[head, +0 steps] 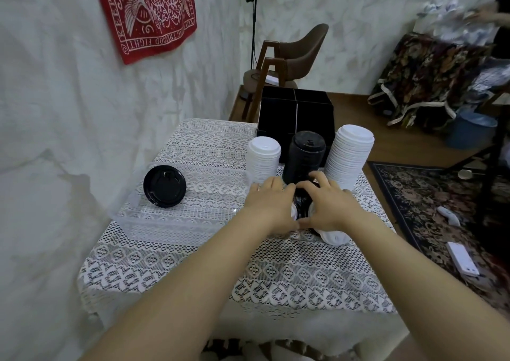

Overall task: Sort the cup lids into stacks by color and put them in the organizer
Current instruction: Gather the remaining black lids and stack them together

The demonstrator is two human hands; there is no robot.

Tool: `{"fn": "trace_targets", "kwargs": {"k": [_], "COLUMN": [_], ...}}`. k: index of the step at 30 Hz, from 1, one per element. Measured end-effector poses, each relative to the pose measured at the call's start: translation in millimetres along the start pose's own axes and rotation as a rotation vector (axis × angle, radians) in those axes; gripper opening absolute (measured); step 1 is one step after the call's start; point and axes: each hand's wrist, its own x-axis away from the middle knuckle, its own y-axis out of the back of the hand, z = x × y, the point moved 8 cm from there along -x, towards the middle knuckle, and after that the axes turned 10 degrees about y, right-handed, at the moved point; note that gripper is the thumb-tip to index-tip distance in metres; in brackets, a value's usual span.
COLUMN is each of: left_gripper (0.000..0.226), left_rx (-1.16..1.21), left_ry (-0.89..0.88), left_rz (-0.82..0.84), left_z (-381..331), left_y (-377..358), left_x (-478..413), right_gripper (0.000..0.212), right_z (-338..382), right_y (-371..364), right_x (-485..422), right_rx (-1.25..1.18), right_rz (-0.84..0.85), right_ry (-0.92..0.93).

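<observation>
The left hand (269, 203) and right hand (328, 203) curl their fingers round the loose lids (302, 205), close to the table's (193, 264) right edge. Just beyond them stand a white stack (263, 159), a black stack (303, 153) and a taller white stack (349, 156), in front of the organizer (295, 109) at the far edge. A lone black lid (164, 185) lies on the wide stretch of cloth to the left.

The only readable lettering is on the red bandana (149, 13) on the wall, far up and to the left of the fingers (271, 185). It hangs upside down, so its white border text is inverted. Along the lower edge the words "THE GOOD FIGHT" can be made out. Up the left edge runs "KEEP", then an "F" cut off at the top. The right border's lettering is too blurred to read. The black lid (164, 185) on the surface left of the fingers bears raised marks, illegible.
</observation>
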Motion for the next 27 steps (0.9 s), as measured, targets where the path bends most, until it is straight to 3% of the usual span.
{"fn": "trace_targets", "kwargs": {"k": [7, 12, 20, 27], "left_gripper": [0.077, 0.077, 0.067, 0.051], "left_rx": [0.027, 0.030, -0.037, -0.106], "left_ry": [0.060, 0.167, 0.403, 0.407], "left_rz": [-0.061, -0.065, -0.131, -0.245], "left_z": [51, 111, 217, 240], "left_y": [38, 43, 30, 27], "left_x": [15, 21, 30, 30], "right_gripper": [0.075, 0.070, 0.051, 0.051], "right_z": [42, 73, 119, 119], "right_y": [34, 39, 41, 10], "right_x": [-14, -26, -40, -45], "right_rx": [0.096, 0.126, -0.067, -0.191], "right_rz": [-0.120, -0.069, -0.191, -0.160], "right_ry": [0.136, 0.177, 0.236, 0.144]}}
